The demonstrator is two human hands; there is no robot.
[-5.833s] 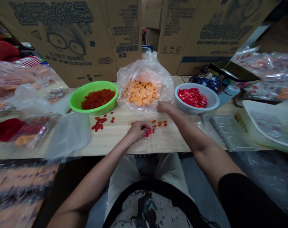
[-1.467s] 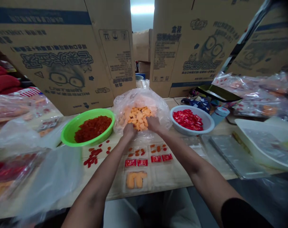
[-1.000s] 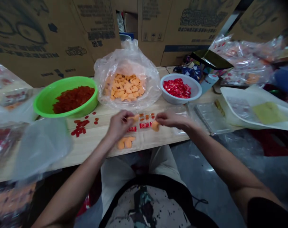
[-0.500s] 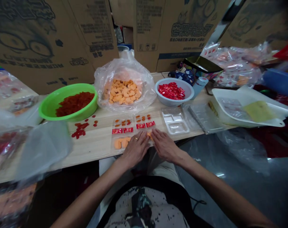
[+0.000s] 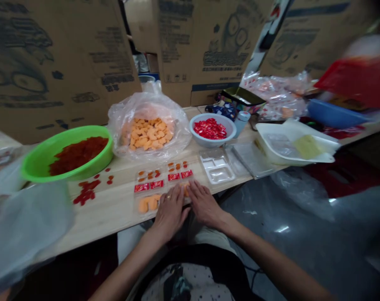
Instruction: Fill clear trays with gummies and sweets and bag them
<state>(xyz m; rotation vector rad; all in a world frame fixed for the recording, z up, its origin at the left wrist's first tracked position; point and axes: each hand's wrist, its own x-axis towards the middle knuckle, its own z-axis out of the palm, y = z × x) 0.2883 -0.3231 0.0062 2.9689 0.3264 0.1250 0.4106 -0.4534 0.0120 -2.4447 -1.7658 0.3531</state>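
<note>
Two clear compartment trays lie side by side at the table's near edge. The left tray [image 5: 136,196] holds small dark-orange gummy-like pieces at the back, two red wrapped sachets [image 5: 149,185] in the middle and orange rounded pieces [image 5: 149,203] in front. The right tray has the same small pieces and sachets behind my fingertips. My left hand [image 5: 170,211] lies palm down over its front part, fingers stretched out. From the other side, my right hand [image 5: 205,205] reaches in with straight fingers. Between the fingertips shows an orange piece [image 5: 186,190]; the rest of that compartment is hidden.
Behind stand a green basin [image 5: 29,167] of dark-red pieces, a clear bag [image 5: 180,138] of orange pieces and a light-blue bowl [image 5: 212,143] of red sachets. Loose red pieces [image 5: 85,193] lie left. Right are empty trays [image 5: 219,171], a white tub [image 5: 281,156] and cardboard boxes [image 5: 83,62] behind.
The camera view has shifted, so the table sits lower and more to the left. My hands stay over the right tray with little change. At far right a red blurred object has moved further in.
</note>
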